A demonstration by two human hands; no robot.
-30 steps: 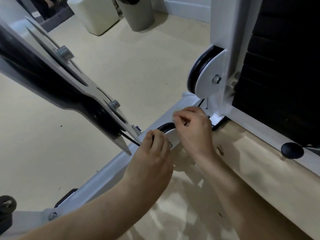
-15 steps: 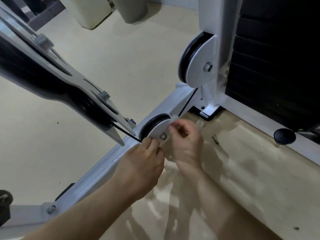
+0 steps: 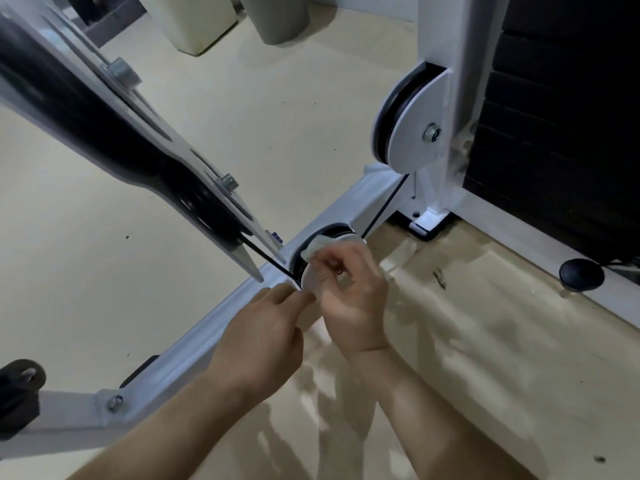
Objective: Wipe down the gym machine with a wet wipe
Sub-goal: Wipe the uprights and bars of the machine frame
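Observation:
The white gym machine has a low frame beam running diagonally across the floor, with a small lower pulley set in it. My right hand pinches a crumpled white wet wipe and holds it against the top of that pulley's white cover. My left hand rests just below on the beam, fingers curled, fingertips touching the pulley's lower edge. A black cable runs from the pulley up to the left.
A larger upper pulley sits on the white upright post. A black weight stack fills the right. A white and black lever arm slants over the left. A black rubber bumper lies on the base rail. Two pale bins stand behind.
My right hand drew back from near the post's foot to the lower pulley and now presses the wipe on its top. My left hand stays at the pulley's lower edge.

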